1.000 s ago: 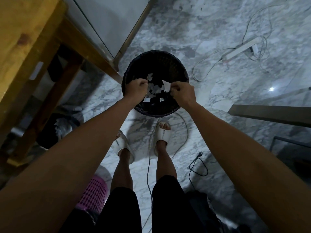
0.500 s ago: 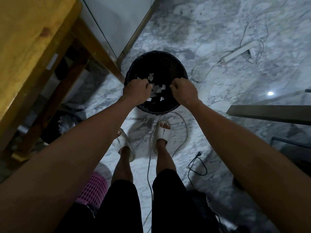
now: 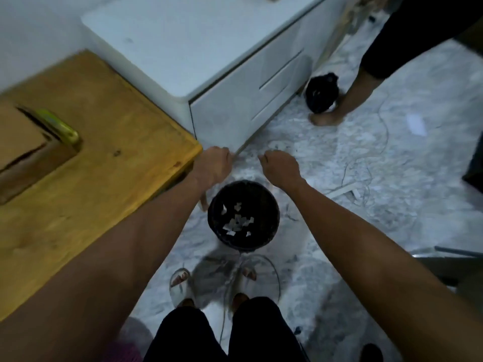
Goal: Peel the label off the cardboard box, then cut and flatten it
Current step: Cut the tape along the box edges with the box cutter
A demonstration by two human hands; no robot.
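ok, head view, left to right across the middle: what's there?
Cardboard box → yellow-green tool → wooden table → left hand → right hand → cables on the floor.

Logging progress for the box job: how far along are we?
Done, apparently: label disposal, since white paper scraps lie in the black bin. In hand: nothing visible; left hand and right hand hang curled above the bin. Left: cutting and flattening, since the cardboard box sits on the wooden table, not flattened, with a yellow-green tool beside it.
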